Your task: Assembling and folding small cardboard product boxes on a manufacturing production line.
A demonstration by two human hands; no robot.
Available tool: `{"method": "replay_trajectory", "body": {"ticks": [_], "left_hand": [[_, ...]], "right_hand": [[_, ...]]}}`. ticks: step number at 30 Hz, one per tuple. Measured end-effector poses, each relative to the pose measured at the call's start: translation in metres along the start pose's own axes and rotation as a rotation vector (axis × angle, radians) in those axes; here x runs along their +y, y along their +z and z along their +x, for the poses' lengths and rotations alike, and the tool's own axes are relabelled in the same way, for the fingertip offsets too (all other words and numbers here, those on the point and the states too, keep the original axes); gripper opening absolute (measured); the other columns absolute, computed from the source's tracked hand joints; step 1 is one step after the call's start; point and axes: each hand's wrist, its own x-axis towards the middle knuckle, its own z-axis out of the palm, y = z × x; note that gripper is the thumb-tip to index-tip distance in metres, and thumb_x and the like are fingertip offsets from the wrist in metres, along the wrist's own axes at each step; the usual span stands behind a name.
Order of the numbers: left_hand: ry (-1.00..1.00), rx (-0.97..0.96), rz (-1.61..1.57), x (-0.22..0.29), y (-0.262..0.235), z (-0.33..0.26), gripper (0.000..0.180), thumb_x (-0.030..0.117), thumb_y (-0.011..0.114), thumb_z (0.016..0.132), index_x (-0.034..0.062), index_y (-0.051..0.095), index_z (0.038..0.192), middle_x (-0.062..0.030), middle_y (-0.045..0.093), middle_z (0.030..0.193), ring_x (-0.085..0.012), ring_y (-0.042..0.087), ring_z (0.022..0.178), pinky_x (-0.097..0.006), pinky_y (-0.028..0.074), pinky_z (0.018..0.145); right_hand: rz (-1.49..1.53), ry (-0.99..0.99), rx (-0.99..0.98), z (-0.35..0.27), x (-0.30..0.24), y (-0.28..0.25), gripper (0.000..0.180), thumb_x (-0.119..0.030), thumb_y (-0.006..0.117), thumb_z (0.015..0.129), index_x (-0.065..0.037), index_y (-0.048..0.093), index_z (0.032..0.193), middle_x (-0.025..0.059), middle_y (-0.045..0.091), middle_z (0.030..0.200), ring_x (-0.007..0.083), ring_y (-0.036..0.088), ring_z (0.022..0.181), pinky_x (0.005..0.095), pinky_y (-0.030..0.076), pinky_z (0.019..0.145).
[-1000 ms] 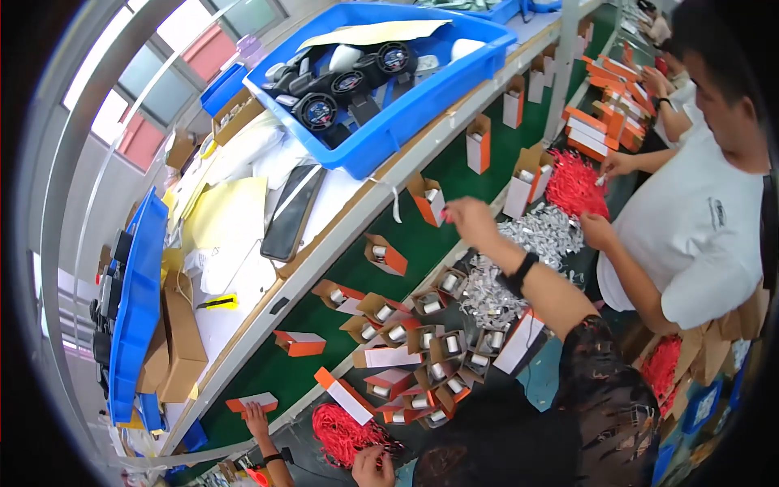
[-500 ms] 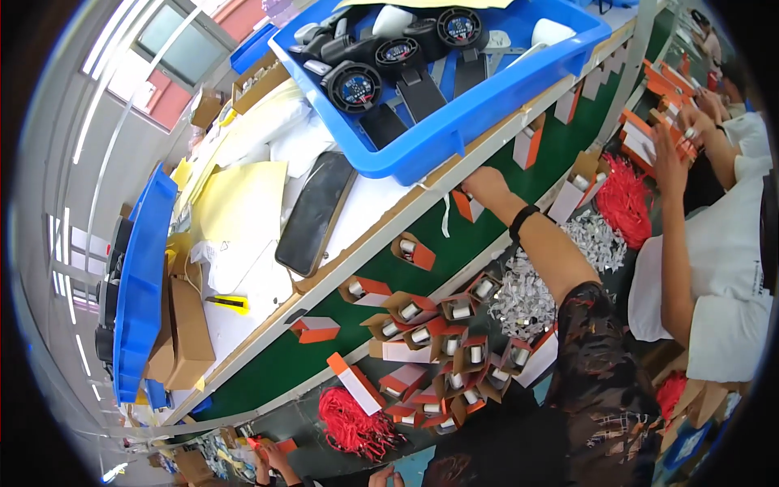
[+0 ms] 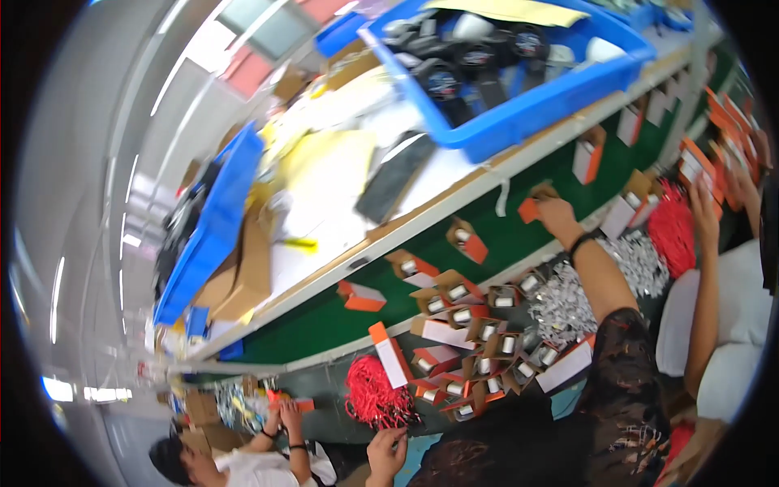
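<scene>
My right hand point(image 3: 557, 214) reaches out over the green belt point(image 3: 519, 235), its fingers closed on a small orange cardboard box point(image 3: 529, 210) with open brown flaps. My left hand point(image 3: 386, 451) is low in the picture, beside a bundle of red cords point(image 3: 375, 391). Its fingers are curled together, and what they hold, if anything, cannot be made out. Between my arms, several open orange and white boxes point(image 3: 464, 315) stand clustered, with white cylindrical pieces inside. A heap of small silvery pieces point(image 3: 561, 302) lies beside my right forearm.
Above the belt runs a shelf point(image 3: 324, 272) with a blue tray point(image 3: 495, 138) of black devices, a phone point(image 3: 395, 178) and a yellow cutter point(image 3: 300, 243). More boxes point(image 3: 362, 296) ride the belt. Co-workers' hands point(image 3: 707, 203) work at the right; another person point(image 3: 243, 463) sits lower left.
The view has swung, shifting the scene to the right. My right hand and the orange box now show clear of the shelf edge. More of my left hand has come into view.
</scene>
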Motion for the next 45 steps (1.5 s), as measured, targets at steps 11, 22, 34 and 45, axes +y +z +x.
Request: {"method": "replay_trajectory", "body": {"ticks": [11, 22, 34, 45], "left_hand": [[0.282, 0.218, -0.113, 0.013, -0.015, 0.011, 0.024, 0.008, 0.077, 0.076, 0.0084, 0.071, 0.099, -0.0095, 0.068, 0.095, -0.0278, 0.068, 0.087, -0.038, 0.055, 0.074], [0.611, 0.034, -0.441, 0.069, -0.042, 0.031, 0.092, 0.024, 0.086, 0.072, 0.0062, 0.037, 0.148, -0.0237, 0.047, 0.141, -0.0402, 0.05, 0.129, -0.046, 0.045, 0.104], [0.337, -0.031, -1.459, 0.022, -0.029, 0.006, 0.092, -0.001, 0.074, 0.08, 0.0055, 0.02, 0.154, -0.0146, 0.04, 0.147, -0.0249, 0.044, 0.134, -0.038, 0.036, 0.111], [0.368, 0.072, -1.304, 0.001, -0.026, 0.003, 0.042, 0.01, 0.067, 0.092, 0.0045, 0.048, 0.13, -0.0142, 0.039, 0.136, -0.0233, 0.044, 0.129, -0.037, 0.037, 0.108]], "right_hand": [[-0.049, -0.011, 0.274, -0.161, -0.099, -0.217, 0.031, -0.026, 0.058, 0.096, -0.007, 0.063, 0.119, 0.0167, 0.065, 0.114, 0.0391, 0.065, 0.097, 0.0479, 0.051, 0.077], [0.16, -0.701, -0.505, -0.314, -0.361, -0.288, 0.037, -0.036, 0.069, 0.088, -0.004, 0.062, 0.106, 0.0233, 0.064, 0.091, 0.0401, 0.066, 0.069, 0.0468, 0.053, 0.058], [1.374, -0.232, -0.225, -0.353, -0.409, -0.202, 0.062, -0.015, 0.079, 0.082, 0.0, 0.05, 0.135, 0.0132, 0.047, 0.134, 0.0207, 0.052, 0.121, 0.0335, 0.043, 0.102], [1.703, -0.294, -0.182, -0.343, -0.431, -0.198, 0.067, -0.007, 0.085, 0.074, -0.003, 0.052, 0.133, 0.0079, 0.052, 0.115, 0.0201, 0.055, 0.112, 0.0337, 0.047, 0.096]]}}
